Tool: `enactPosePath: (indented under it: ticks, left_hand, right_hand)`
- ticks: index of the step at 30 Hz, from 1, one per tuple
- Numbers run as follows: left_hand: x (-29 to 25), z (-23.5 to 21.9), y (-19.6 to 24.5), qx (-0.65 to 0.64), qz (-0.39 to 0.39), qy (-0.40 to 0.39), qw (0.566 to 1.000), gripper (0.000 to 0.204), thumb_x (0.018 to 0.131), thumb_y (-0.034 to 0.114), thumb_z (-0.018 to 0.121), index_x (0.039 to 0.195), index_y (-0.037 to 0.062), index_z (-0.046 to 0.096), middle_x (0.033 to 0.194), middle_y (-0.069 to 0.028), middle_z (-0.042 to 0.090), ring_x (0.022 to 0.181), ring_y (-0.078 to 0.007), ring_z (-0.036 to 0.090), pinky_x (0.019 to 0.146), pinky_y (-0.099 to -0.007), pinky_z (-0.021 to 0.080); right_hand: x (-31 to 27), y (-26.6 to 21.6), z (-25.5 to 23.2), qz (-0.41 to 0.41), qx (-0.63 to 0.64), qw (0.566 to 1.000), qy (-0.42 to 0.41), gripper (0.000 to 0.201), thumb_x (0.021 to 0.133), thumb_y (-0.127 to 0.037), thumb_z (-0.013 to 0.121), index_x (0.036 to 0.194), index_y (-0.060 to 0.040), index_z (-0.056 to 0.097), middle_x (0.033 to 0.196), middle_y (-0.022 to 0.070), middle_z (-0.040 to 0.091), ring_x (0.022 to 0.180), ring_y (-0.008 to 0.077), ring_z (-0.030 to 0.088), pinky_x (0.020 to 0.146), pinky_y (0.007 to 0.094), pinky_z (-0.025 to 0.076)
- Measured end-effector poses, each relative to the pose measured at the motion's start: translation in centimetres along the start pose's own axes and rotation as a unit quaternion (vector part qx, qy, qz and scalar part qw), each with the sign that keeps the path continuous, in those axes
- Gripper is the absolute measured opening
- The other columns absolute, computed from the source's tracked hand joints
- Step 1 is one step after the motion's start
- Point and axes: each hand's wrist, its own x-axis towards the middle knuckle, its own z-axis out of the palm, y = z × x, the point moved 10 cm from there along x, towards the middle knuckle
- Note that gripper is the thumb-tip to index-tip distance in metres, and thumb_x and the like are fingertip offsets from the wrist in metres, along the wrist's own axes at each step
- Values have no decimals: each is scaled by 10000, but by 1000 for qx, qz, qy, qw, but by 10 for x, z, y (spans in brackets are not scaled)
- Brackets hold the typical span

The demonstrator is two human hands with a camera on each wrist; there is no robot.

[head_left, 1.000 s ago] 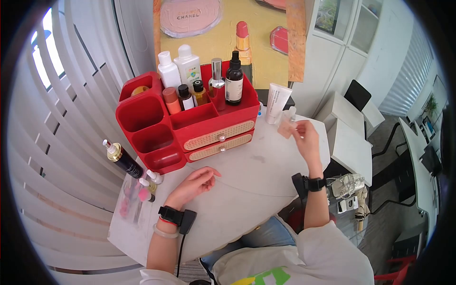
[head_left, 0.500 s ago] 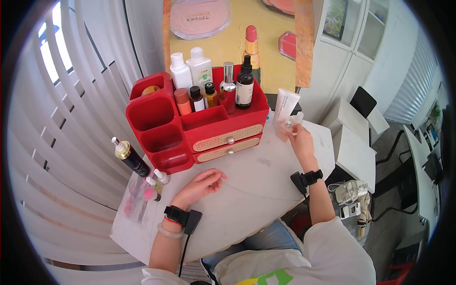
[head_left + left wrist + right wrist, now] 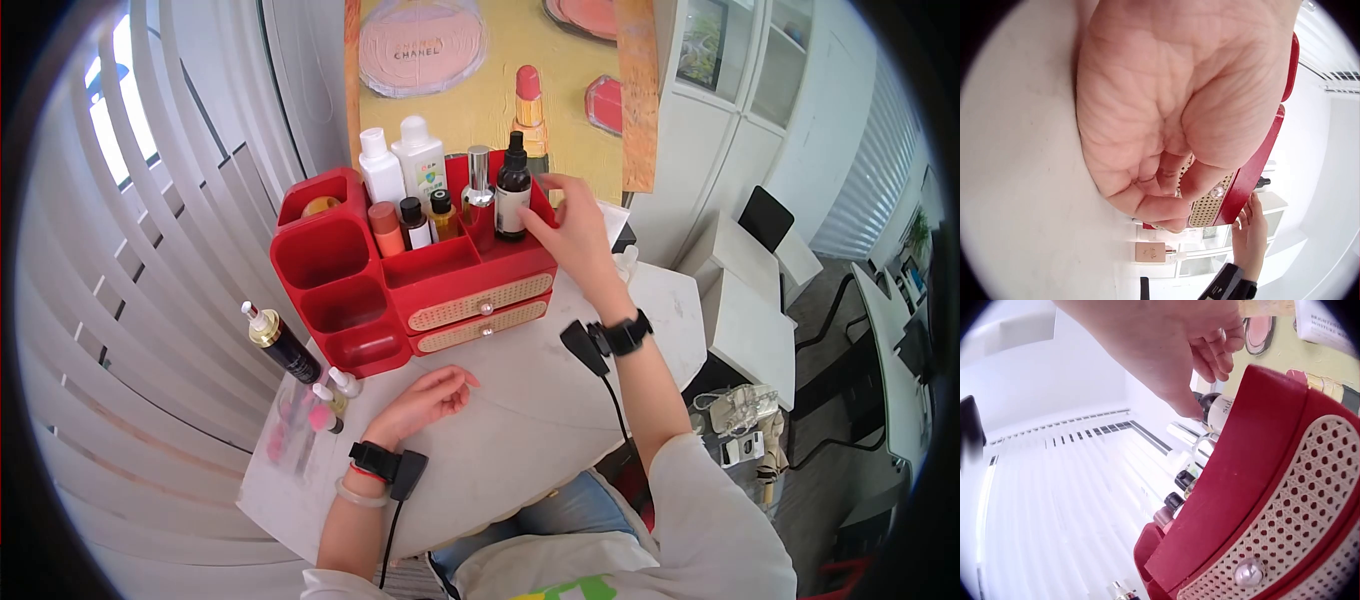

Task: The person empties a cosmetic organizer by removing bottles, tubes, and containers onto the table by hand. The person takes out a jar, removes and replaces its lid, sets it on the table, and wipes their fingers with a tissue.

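Observation:
My right hand [image 3: 585, 240] reaches to the right end of the red organizer [image 3: 470, 265], thumb and fingers spread beside a dark spray bottle [image 3: 513, 200] with a pale label. In the right wrist view the thumb lies close to the neck of the spray bottle [image 3: 1217, 412]. My left hand [image 3: 425, 400] rests on the white table [image 3: 500, 430], fingers loosely curled and holding nothing. Beyond the left hand, the left wrist view shows a small pinkish perfume bottle [image 3: 1150, 252] standing on the table. A white tube [image 3: 614, 220] is partly hidden behind my right hand.
White bottles [image 3: 418, 155], small dark-capped bottles and a silver-capped bottle [image 3: 479, 195] stand in the organizer. Left of it are a black pump bottle [image 3: 280, 345] and several small bottles [image 3: 325, 415]. A makeup painting [image 3: 580, 150] stands behind.
My right hand has let go of the small perfume bottle beside the white tube and moved left and up to the dark spray bottle. The left hand stays on the table.

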Motion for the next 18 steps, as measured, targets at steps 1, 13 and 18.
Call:
enactPosePath:
  ticks: [1, 13, 18]
  left_hand:
    - [0, 0, 0, 2, 2, -1, 1000, 247, 1036, 245, 465, 1081, 40, 594, 856, 28, 522, 820, -53, 510, 760, -190, 446]
    - [0, -1, -1, 6, -2, 2, 1000, 247, 1041, 226, 447, 1079, 36, 599, 843, 15, 525, 796, -67, 494, 737, -201, 430]
    - [3, 0, 0, 21, -12, 1, 1000, 245, 1043, 226, 440, 1080, 39, 595, 845, 16, 525, 797, -66, 494, 736, -201, 430]
  right_hand:
    - [6, 5, 10, -6, -13, 1000, 2, 494, 798, -232, 752, 1194, -14, 552, 1061, 149, 613, 813, 243, 625, 724, 340, 509]
    - [-46, 66, -99, 104, 145, 934, 309, 460, 788, -236, 800, 1080, -13, 524, 836, -2, 597, 641, 51, 474, 543, 243, 394]
    - [-101, 110, -158, 136, -67, 951, 271, 433, 770, -229, 809, 1011, 1, 532, 810, 22, 591, 636, 81, 494, 554, 250, 421]
